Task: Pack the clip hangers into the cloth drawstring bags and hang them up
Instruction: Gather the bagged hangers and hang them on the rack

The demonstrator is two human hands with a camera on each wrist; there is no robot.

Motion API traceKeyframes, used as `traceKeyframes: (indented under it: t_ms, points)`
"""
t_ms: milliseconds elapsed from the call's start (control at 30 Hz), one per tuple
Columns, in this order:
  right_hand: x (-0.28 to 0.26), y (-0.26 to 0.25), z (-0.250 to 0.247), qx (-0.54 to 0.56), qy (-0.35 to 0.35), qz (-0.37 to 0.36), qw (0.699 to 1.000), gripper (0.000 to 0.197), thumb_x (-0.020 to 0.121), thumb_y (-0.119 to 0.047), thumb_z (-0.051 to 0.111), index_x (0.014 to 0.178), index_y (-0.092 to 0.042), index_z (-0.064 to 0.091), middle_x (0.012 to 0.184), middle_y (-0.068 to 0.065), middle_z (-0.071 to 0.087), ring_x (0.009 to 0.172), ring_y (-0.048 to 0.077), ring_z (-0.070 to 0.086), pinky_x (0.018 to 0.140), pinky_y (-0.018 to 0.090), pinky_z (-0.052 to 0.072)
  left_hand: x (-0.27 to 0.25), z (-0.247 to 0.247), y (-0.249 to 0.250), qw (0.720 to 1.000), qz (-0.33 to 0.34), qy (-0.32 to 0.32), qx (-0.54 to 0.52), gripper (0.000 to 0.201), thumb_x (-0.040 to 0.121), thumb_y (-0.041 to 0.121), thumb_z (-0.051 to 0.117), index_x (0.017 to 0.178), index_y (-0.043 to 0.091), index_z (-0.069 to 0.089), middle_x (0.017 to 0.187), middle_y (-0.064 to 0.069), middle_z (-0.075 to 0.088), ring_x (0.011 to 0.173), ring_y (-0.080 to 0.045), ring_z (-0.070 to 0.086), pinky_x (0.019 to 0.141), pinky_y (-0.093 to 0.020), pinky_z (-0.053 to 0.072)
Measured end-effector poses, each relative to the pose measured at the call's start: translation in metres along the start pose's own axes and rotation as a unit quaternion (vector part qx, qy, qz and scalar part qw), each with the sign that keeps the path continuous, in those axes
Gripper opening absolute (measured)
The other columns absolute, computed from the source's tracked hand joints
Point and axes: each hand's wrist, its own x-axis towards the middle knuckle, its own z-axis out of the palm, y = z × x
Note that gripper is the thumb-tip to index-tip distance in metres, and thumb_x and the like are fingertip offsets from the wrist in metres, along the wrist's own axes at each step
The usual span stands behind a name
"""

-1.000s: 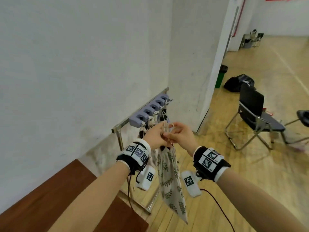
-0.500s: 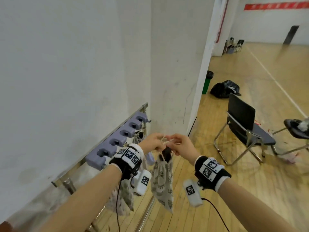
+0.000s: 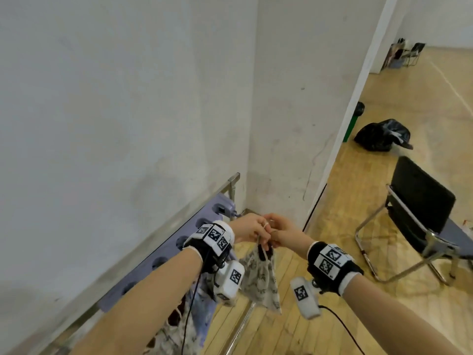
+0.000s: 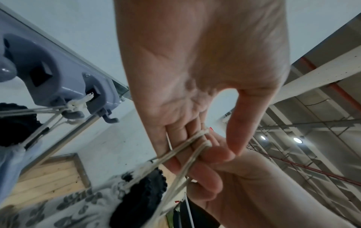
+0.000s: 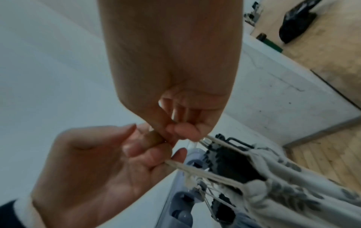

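A large indoor hall, like a gym or sports hall: a wide wooden plank floor [image 3: 399, 119] with a painted line, bare white walls [image 3: 102, 98], a folding chair [image 3: 419, 221], a black rubbish bag [image 3: 381, 135], and exposed ceiling beams [image 4: 312, 117] with round lights.

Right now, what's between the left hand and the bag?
Only the taut cord, looped round the left hand fingers and running down to the bag mouth. Left wrist view shows it.

Leaf-print cloth bag [image 3: 259, 278] hangs by white drawstrings [image 4: 181, 152], black clip hanger [image 4: 140, 195] protruding.
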Motion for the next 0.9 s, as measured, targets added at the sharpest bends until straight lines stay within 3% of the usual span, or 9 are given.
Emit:
traceKeyframes:
  t_ms: [67, 167, 267, 367, 533, 667, 767, 833, 900]
  points:
    - [0.031, 0.004, -0.014, -0.065, -0.025, -0.001, 0.998, 0.015, 0.091, -0.006, 0.06, 0.092, -0.021, 0.063, 0.078, -0.001, 0.068, 0.057, 0.004, 0.06, 0.058, 0.019, 0.05, 0.019, -0.015, -0.003, 0.998, -0.021, 0.052, 0.016, 0.023, 0.083, -0.015, 0.052, 0.079, 0.007, 0.055, 0.062, -0.009, 0.06, 0.06, -0.02, 0.064, 0.07, -0.03, 0.051]
    - [0.079, 0.014, -0.035, -0.137, -0.09, 0.0, 0.987, 0.007, 0.089, -0.014, 0.068, 0.083, -0.018, 0.065, 0.07, -0.004, 0.066, 0.061, 0.006, 0.062, 0.057, 0.015, 0.048, 0.046, -0.037, -0.018, 0.987, -0.054, 0.149, 0.034, 0.03, 0.08, -0.009, 0.062, 0.1, 0.01, 0.048, 0.088, -0.015, 0.061, 0.085, -0.026, 0.062, 0.076, -0.029, 0.051]
    - [0.122, 0.029, -0.045, -0.174, -0.169, 0.0, 0.97, 0.004, 0.09, -0.013, 0.066, 0.089, -0.011, 0.069, 0.069, -0.005, 0.068, 0.062, 0.004, 0.064, 0.058, 0.014, 0.049, 0.066, -0.053, -0.035, 0.961, -0.1, 0.249, 0.062, 0.038, 0.08, -0.004, 0.066, 0.113, -0.002, 0.047, 0.084, -0.01, 0.058, 0.077, -0.024, 0.061, 0.067, -0.026, 0.053]
    - [0.163, 0.039, -0.046, -0.181, -0.211, -0.01, 0.961, 0.016, 0.091, -0.013, 0.063, 0.102, -0.003, 0.07, 0.07, -0.003, 0.067, 0.059, 0.003, 0.062, 0.057, 0.016, 0.048, 0.077, -0.063, -0.042, 0.936, -0.134, 0.324, 0.042, 0.052, 0.078, 0.002, 0.07, 0.122, -0.004, 0.043, 0.079, -0.007, 0.056, 0.071, -0.022, 0.061, 0.07, -0.031, 0.055]
    - [0.209, 0.04, -0.037, -0.178, -0.265, -0.013, 0.947, 0.006, 0.091, -0.01, 0.064, 0.096, -0.01, 0.067, 0.074, 0.0, 0.067, 0.059, 0.003, 0.06, 0.053, 0.012, 0.046, 0.088, -0.069, -0.05, 0.889, -0.167, 0.425, 0.044, 0.062, 0.084, 0.001, 0.061, 0.136, -0.003, 0.027, 0.077, -0.003, 0.054, 0.067, -0.02, 0.061, 0.058, -0.026, 0.052]
    - [0.235, 0.04, -0.028, -0.175, -0.273, -0.029, 0.945, 0.011, 0.089, -0.009, 0.065, 0.098, -0.005, 0.072, 0.071, 0.002, 0.068, 0.055, 0.001, 0.06, 0.055, 0.014, 0.046, 0.096, -0.074, -0.058, 0.858, -0.193, 0.473, 0.057, 0.071, 0.087, 0.004, 0.057, 0.143, -0.003, 0.014, 0.099, -0.017, 0.064, 0.083, -0.026, 0.062, 0.063, -0.034, 0.049]
    - [0.246, 0.043, -0.021, -0.183, -0.271, -0.048, 0.944, 0.008, 0.087, -0.003, 0.065, 0.089, -0.006, 0.071, 0.069, 0.0, 0.066, 0.059, 0.005, 0.063, 0.057, 0.015, 0.05, 0.106, -0.073, -0.062, 0.831, -0.216, 0.506, 0.079, 0.068, 0.087, 0.004, 0.059, 0.142, -0.005, 0.02, 0.098, -0.015, 0.062, 0.085, -0.026, 0.061, 0.066, -0.032, 0.049]
    - [0.248, 0.048, -0.018, -0.19, -0.268, -0.047, 0.943, 0.013, 0.084, -0.003, 0.068, 0.077, -0.014, 0.067, 0.074, 0.002, 0.068, 0.073, 0.019, 0.069, 0.074, 0.028, 0.057, 0.114, -0.069, -0.065, 0.815, -0.227, 0.527, 0.082, 0.06, 0.084, 0.007, 0.065, 0.134, -0.005, 0.035, 0.093, -0.01, 0.056, 0.08, -0.022, 0.056, 0.072, -0.032, 0.051]
    - [0.249, 0.057, -0.014, -0.182, -0.271, -0.029, 0.945, 0.018, 0.081, -0.003, 0.07, 0.074, -0.018, 0.063, 0.08, 0.007, 0.07, 0.086, 0.03, 0.071, 0.076, 0.035, 0.058, 0.117, -0.066, -0.068, 0.807, -0.228, 0.539, 0.077, 0.051, 0.081, 0.011, 0.068, 0.125, -0.002, 0.045, 0.1, -0.012, 0.058, 0.086, -0.023, 0.056, 0.08, -0.031, 0.049]
